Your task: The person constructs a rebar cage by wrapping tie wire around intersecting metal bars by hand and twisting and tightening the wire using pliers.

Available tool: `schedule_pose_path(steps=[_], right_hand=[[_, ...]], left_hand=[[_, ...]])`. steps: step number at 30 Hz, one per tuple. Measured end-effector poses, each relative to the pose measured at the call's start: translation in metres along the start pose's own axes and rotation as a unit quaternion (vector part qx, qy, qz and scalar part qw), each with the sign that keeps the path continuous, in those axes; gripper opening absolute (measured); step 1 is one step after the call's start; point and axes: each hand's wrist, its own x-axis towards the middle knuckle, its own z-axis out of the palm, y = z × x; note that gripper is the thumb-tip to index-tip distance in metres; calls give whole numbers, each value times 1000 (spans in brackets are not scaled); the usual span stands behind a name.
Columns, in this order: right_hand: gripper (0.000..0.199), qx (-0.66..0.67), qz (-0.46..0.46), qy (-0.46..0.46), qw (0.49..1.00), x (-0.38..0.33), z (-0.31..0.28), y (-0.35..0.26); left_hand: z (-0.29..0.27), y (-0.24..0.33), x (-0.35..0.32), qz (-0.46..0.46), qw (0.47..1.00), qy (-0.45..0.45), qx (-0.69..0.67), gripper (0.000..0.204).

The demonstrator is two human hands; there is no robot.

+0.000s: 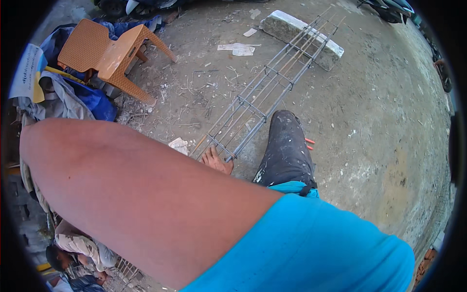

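Neither hand appears in the head view, so grip state cannot be told; a bare upper arm with a blue sleeve fills the lower picture. Ahead, a steel rebar cage lies on the concrete ground, its far end resting on a stone block, its near end beside a bare foot. An orange plastic chair lies tipped at upper left.

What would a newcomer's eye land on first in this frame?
A bare arm with a blue sleeve fills the lower half, close to the camera; neither hand shows. Beyond it, a rebar cage runs across the dirt ground onto a concrete block. An orange chair lies tipped at upper left.
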Motion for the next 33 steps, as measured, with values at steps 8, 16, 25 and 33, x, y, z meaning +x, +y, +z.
schedule_pose_path(steps=[8, 16, 25, 33], right_hand=[[36, 147, 60, 21, 987, -139, 4, -65], [27, -7, -209, 118, 971, -112, 68, -16], [23, 130, 48, 195, 971, -300, 74, 223], [19, 87, 341, 304, 885, -472, 85, 376]], left_hand=[[0, -8, -23, -19, 999, 22, 12, 77], [26, -21, -31, 18, 995, 85, -55, 64], [5, -41, -15, -8, 995, 4, -104, 71], [5, -37, -17, 5, 996, 14, -87, 68]])
